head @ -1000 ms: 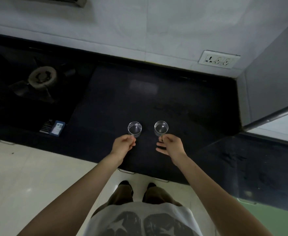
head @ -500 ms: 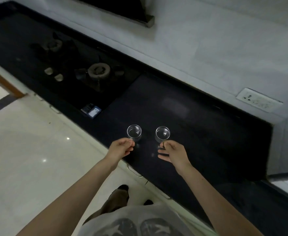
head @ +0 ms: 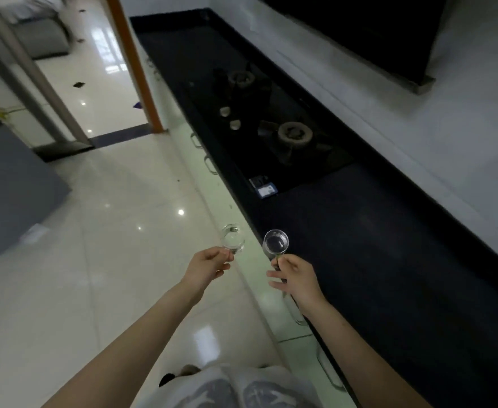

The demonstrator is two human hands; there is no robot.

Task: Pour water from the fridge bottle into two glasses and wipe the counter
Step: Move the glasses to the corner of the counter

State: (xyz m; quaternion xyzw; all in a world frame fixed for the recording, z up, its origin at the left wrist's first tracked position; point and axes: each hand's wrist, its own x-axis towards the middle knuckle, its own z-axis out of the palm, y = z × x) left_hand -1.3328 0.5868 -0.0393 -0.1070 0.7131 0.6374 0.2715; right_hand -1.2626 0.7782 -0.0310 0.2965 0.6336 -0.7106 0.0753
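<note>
Both arms reach forward beside the black counter (head: pixel 374 237): the left hand (head: pixel 208 267) pinches one clear glass (head: pixel 233 238) above the pale floor tiles, the right hand (head: pixel 296 279) grips the other glass (head: pixel 274 244) at the counter's edge

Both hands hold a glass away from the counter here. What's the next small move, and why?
Probably set both down on the black counter. The left hand holds its glass out over the floor, the right hand holds the other glass by the counter edge, so neither is free to fetch a bottle.
</note>
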